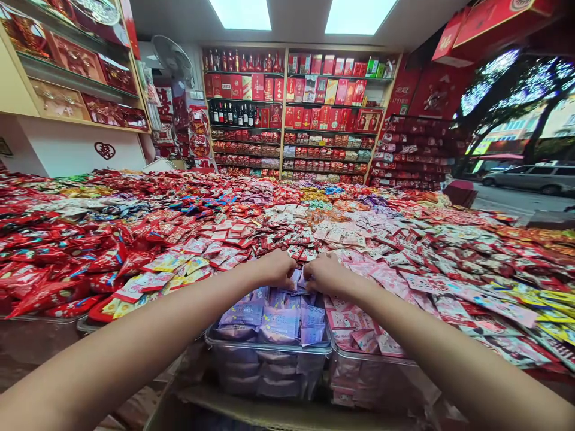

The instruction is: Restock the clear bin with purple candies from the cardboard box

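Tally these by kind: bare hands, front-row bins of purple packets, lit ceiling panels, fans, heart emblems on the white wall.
Hands: 2 (left hand, right hand)
Purple-packet bin: 1
Ceiling panels: 2 (left panel, right panel)
Fan: 1
Heart emblem: 1
Total: 7

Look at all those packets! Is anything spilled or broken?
Nothing looks clearly spilled or broken. The purple packets near the left hand and right hand sit stacked in their clear bin. The red packets at the left lie tilted every way, but look simply piled high.
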The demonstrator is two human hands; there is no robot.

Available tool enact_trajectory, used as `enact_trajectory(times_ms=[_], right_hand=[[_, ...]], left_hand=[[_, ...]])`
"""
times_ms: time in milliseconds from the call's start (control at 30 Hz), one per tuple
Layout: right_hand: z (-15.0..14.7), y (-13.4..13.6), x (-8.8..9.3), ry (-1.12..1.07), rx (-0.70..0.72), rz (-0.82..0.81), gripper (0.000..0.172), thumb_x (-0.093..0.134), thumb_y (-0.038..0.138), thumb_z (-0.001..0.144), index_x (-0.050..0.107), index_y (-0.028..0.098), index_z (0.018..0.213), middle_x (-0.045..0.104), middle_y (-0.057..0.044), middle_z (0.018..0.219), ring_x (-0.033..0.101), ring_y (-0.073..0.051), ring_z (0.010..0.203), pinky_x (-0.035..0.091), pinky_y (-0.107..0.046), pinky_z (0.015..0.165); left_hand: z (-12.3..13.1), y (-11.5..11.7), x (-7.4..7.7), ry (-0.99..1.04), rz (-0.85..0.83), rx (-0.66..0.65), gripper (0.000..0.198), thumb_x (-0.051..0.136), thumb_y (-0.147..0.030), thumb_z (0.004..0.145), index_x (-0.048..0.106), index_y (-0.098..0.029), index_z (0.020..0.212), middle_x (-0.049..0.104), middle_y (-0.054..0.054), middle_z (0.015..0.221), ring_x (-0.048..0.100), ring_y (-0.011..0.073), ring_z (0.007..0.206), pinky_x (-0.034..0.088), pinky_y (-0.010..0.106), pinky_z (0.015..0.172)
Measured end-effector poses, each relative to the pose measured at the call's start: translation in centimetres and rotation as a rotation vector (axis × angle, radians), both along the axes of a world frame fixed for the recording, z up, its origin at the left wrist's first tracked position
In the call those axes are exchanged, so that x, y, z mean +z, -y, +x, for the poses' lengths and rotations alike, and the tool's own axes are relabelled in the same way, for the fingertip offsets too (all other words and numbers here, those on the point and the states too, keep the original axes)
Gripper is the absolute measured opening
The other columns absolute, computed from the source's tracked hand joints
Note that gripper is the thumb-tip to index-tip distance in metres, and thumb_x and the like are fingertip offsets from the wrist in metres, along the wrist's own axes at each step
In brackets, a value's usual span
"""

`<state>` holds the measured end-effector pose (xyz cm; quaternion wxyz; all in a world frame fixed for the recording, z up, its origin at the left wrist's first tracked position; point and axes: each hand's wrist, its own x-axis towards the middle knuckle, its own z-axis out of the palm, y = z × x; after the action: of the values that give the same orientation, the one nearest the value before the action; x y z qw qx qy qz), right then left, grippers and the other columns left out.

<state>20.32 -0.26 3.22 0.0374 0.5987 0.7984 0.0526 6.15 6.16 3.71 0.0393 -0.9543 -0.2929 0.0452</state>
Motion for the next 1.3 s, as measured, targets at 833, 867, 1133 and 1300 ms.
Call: enact_trajectory(times_ms=[833,867,1133,1300], right_hand=[[-1.6,-0.4,-1.0,-0.071,0.201,0.072,0.035,0.062,0.044,0.063,0.059,0.02,0.088,0.061,-0.007,0.091,0.054,-0.024,0.087,0.035,-0.038,0.074],[-1.6,-0.5,-1.0,-0.068,0.194,0.07,0.034,0.062,0.044,0.063,0.059,0.02,0.087,0.061,-0.008,0.09,0.054,-0.024,0.087,0.035,-0.038,0.074],[-1.6,-0.4,-1.0,-0.07,0.165,0.058,0.03,0.063,0.036,0.064,0.058,0.018,0.088,0.06,-0.008,0.093,0.054,-0.025,0.089,0.035,-0.038,0.074],[-1.7,-0.6,-0.9,-0.054,0.15,0.027,0.032,0.063,0.036,0.063,0.057,0.019,0.09,0.061,-0.008,0.096,0.054,-0.025,0.09,0.036,-0.035,0.072]], left_hand=[[-0.9,0.0,0.7,-0.059,-0.059,0.111,0.05,0.058,-0.053,0.059,0.056,-0.02,0.096,0.063,0.01,0.096,0.053,0.0298,0.091,0.043,0.036,0.074],[-0.9,-0.1,0.7,-0.062,-0.075,0.101,0.049,0.058,-0.053,0.06,0.056,-0.019,0.095,0.063,0.009,0.096,0.054,0.0293,0.091,0.042,0.036,0.075],[-2.0,-1.3,1.5,-0.073,-0.206,0.062,0.074,0.067,-0.045,0.054,0.04,-0.025,0.12,0.059,0.004,0.106,0.053,0.0228,0.095,0.042,0.026,0.076],[-2.5,-1.9,1.3,-0.078,-0.21,0.049,0.081,0.069,-0.047,0.049,0.041,-0.021,0.12,0.052,0.01,0.118,0.046,0.0272,0.105,0.038,0.032,0.084]])
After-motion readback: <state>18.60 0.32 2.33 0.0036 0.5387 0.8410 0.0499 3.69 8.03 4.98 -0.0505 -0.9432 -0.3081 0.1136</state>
